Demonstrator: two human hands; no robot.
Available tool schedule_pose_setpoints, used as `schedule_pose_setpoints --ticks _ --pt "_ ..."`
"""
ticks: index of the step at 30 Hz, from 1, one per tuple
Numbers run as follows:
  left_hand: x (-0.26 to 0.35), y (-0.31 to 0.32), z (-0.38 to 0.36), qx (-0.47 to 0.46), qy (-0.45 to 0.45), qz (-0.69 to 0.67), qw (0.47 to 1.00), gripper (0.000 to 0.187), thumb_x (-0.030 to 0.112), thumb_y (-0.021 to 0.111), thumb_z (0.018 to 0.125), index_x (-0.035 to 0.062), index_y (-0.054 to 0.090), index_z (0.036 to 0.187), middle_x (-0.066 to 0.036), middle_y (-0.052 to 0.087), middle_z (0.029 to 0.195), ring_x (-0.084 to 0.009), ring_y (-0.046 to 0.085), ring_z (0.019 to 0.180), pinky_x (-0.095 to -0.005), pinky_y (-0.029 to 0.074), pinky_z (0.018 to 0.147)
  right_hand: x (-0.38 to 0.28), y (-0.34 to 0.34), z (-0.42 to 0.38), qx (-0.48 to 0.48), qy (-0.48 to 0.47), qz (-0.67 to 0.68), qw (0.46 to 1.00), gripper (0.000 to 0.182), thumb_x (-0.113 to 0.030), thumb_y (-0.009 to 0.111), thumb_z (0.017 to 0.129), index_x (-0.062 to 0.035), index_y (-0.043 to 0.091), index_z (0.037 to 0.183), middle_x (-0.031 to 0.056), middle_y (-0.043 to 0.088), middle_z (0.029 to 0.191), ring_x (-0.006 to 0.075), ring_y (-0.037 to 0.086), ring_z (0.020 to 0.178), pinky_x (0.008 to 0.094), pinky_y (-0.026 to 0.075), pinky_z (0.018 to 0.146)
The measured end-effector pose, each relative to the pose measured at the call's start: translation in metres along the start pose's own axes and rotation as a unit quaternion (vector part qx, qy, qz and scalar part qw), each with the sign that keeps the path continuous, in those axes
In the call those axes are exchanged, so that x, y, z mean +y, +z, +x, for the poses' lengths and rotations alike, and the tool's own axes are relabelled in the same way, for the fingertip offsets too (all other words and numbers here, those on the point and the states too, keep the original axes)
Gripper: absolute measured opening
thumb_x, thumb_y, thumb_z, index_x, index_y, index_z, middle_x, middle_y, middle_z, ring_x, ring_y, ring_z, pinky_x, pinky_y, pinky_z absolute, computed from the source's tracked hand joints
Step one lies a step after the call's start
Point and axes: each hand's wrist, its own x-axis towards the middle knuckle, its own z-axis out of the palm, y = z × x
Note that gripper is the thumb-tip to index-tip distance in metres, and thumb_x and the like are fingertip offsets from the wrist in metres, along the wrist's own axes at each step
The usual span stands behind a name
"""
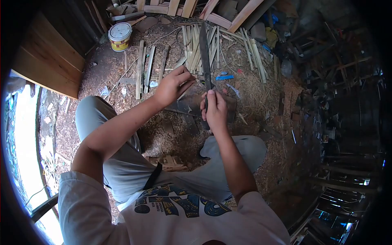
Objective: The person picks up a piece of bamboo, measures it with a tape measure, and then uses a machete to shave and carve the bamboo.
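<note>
My right hand [214,109] is wrapped round the handle of a machete [205,51]. Its long dark blade points up and away from me, over a bundle of split wood strips [192,47] on the ground. To the left of the blade is my left hand [174,86], its fingers bent and pinched together; whatever is between them, if anything, is too small to make out. Beneath both hands lies a dark wooden board [230,108]. A blue piece of plastic [224,77] rests just right of the blade.
A white and yellow bucket [120,36] stands at the far left. Wooden frames [241,16] lean at the back. More strips [257,61] lie to the right, and wood planks [51,57] stand at the left. Chips and shavings cover the ground round my folded legs.
</note>
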Motion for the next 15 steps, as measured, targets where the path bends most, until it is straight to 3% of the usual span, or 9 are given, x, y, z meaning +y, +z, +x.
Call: schedule_pose_setpoints --ticks 7,12,15 --pt "0.004 0.005 -0.002 0.02 0.012 0.007 1.0 0.015 0.005 0.076 0.088 0.0047 0.073 0.103 -0.013 0.06 0.093 -0.0325 0.063 0.086 -0.0416 0.051 0.076 0.008 0.009 0.012 0.041 -0.026 -0.038 0.998 0.038 -0.034 0.048 0.111 -0.0047 0.058 0.089 -0.0007 0.051 0.058 0.0076 0.048 0.045 0.0272 0.036 0.043" --pt "0.005 0.002 0.0 0.046 0.047 0.101 0.993 0.013 0.015 0.079 0.084 0.0087 0.073 0.095 -0.008 0.06 0.085 -0.0306 0.063 0.083 -0.0423 0.048 0.075 0.009 0.018 0.017 0.071 -0.082 -0.026 0.994 0.039 -0.032 0.048 0.111 -0.004 0.057 0.085 -0.0019 0.048 0.059 0.0068 0.049 0.05 0.0275 0.037 0.047" --pt "0.006 0.003 0.0 0.044 0.046 0.11 0.992 0.013 0.018 0.079 0.084 0.0106 0.074 0.094 -0.006 0.06 0.085 -0.0294 0.062 0.083 -0.0419 0.047 0.077 0.017 0.017 0.027 0.067 -0.046 -0.053 0.995 0.039 -0.031 0.048 0.111 -0.0038 0.056 0.084 -0.0021 0.047 0.059 0.0067 0.049 0.05 0.0275 0.037 0.048"
